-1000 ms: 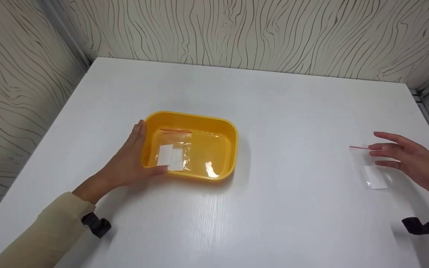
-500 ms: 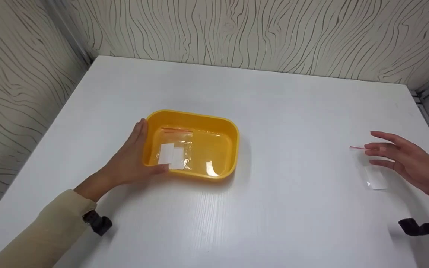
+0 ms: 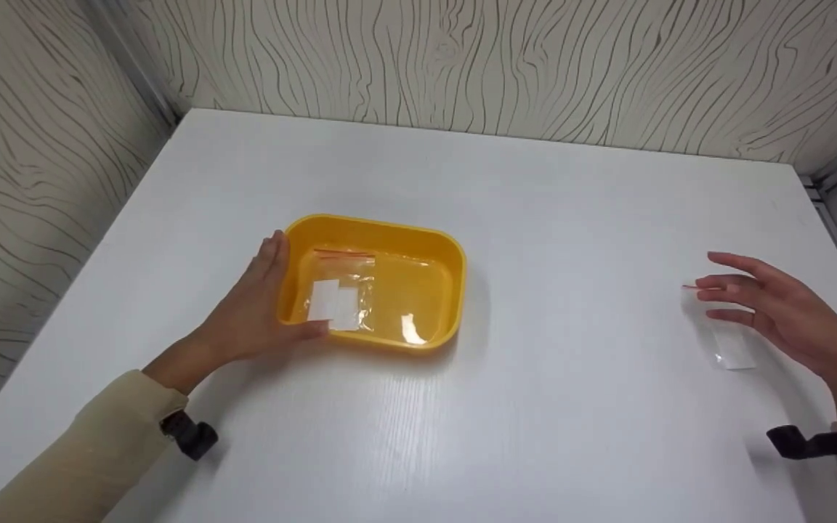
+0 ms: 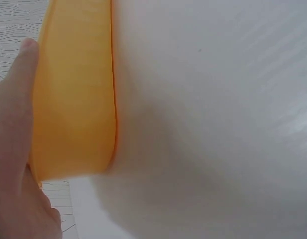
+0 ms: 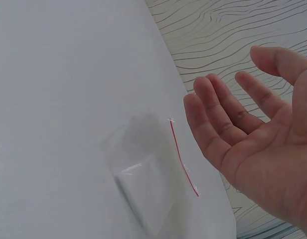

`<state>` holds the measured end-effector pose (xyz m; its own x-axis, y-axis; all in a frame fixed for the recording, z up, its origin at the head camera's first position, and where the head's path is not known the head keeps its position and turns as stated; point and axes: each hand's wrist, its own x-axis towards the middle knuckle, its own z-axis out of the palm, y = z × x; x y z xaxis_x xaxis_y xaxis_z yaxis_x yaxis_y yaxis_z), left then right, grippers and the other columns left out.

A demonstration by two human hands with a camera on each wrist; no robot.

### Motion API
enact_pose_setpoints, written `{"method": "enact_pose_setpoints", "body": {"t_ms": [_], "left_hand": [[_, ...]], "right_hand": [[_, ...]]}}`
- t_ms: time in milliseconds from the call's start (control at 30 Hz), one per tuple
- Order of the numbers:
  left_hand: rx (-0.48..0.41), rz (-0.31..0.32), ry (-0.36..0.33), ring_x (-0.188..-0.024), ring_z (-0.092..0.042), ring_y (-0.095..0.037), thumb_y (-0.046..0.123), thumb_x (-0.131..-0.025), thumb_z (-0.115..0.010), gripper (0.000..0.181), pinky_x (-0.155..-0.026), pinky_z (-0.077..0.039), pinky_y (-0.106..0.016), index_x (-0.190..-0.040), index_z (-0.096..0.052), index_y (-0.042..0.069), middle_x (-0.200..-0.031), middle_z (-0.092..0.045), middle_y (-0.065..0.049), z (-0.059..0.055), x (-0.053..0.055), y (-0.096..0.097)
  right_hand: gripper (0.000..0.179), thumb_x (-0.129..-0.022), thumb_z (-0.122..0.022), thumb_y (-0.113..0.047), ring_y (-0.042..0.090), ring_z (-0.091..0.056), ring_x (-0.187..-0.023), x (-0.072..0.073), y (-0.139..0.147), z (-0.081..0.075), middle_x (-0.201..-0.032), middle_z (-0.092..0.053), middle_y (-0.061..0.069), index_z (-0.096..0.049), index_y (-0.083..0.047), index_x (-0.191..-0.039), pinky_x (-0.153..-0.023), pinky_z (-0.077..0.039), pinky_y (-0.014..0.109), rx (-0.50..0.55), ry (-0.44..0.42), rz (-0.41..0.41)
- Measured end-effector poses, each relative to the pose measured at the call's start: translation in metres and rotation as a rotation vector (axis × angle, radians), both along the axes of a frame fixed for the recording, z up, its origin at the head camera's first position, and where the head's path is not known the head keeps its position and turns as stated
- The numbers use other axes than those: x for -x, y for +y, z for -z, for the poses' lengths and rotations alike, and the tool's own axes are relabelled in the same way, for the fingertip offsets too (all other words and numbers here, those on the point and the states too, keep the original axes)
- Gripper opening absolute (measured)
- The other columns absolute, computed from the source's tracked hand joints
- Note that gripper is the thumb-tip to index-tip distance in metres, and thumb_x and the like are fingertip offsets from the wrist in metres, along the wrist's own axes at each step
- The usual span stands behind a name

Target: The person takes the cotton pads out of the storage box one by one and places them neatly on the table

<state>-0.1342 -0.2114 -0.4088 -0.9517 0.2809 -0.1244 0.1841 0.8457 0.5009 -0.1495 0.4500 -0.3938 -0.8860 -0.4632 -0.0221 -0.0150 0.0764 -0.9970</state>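
A yellow plastic box with rounded corners stands on the table. My left hand holds it at its left end, fingers along the left wall and thumb at the near rim. Inside, on the left of the floor, lie clear zip bags with red seal lines and white slips. At the right, my right hand hovers with loosely bent fingers over another clear zip bag. In the right wrist view this zip bag lies flat on the table, its red seal line nearest the hand, apart from the fingers.
The white table reaches back to a wall with a wood-grain pattern. Black wrist mounts sit on both forearms; the box's shadow falls to its right.
My right hand has drifted slightly left over the loose zip bag, covering more of it. The left hand and the box have hardly moved.
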Motion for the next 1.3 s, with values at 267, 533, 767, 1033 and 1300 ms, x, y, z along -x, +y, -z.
{"method": "enact_pose_setpoints", "body": {"t_ms": [267, 533, 767, 1033, 1300], "left_hand": [[0.038, 0.026, 0.027, -0.156, 0.008, -0.033, 0.067, -0.083, -0.07, 0.13, -0.125, -0.001, -0.051, -0.159, 0.006, -0.004, -0.169, 0.008, -0.018, -0.001, 0.0, 0.001], [0.024, 0.04, 0.052, -0.156, 0.007, -0.034, 0.065, -0.083, -0.072, 0.129, -0.125, -0.003, -0.051, -0.159, 0.004, -0.006, -0.169, 0.006, -0.019, -0.002, 0.0, 0.001], [0.001, 0.04, 0.054, -0.156, 0.006, -0.035, 0.063, -0.083, -0.072, 0.128, -0.125, -0.005, -0.053, -0.159, 0.004, -0.005, -0.169, 0.005, -0.02, -0.002, 0.0, 0.001], [-0.008, 0.029, 0.055, -0.156, 0.006, -0.034, 0.063, -0.082, -0.074, 0.129, -0.125, -0.005, -0.053, -0.16, 0.005, -0.003, -0.169, 0.005, -0.02, 0.0, 0.0, 0.0], [-0.005, 0.025, 0.041, -0.156, 0.007, -0.033, 0.064, -0.082, -0.073, 0.13, -0.125, -0.004, -0.052, -0.16, 0.006, -0.003, -0.17, 0.006, -0.018, 0.0, 0.0, 0.0]], "right_hand": [[0.051, -0.106, -0.032, 0.01, 0.016, -0.062, -0.122, 0.002, -0.012, -0.003, -0.131, -0.063, 0.011, -0.035, -0.002, -0.156, -0.096, -0.055, 0.028, 0.044, 0.011, -0.042], [0.052, -0.106, -0.031, 0.012, 0.018, -0.062, -0.124, 0.004, -0.03, -0.009, -0.132, -0.061, 0.012, -0.033, 0.0, -0.156, -0.097, -0.054, 0.029, 0.058, 0.026, -0.103], [0.052, -0.105, -0.034, 0.012, 0.022, -0.065, -0.121, 0.007, -0.043, -0.015, -0.13, -0.062, 0.012, -0.035, 0.0, -0.155, -0.096, -0.055, 0.031, 0.055, 0.016, -0.113], [0.052, -0.105, -0.036, 0.011, 0.022, -0.065, -0.119, 0.011, -0.055, -0.019, -0.132, -0.062, 0.013, -0.036, -0.001, -0.155, -0.096, -0.055, 0.031, 0.041, 0.017, -0.136], [0.053, -0.104, -0.036, 0.012, 0.022, -0.064, -0.12, 0.014, -0.067, -0.021, -0.134, -0.06, 0.014, -0.034, 0.001, -0.156, -0.097, -0.055, 0.031, 0.035, 0.043, -0.175]]}}
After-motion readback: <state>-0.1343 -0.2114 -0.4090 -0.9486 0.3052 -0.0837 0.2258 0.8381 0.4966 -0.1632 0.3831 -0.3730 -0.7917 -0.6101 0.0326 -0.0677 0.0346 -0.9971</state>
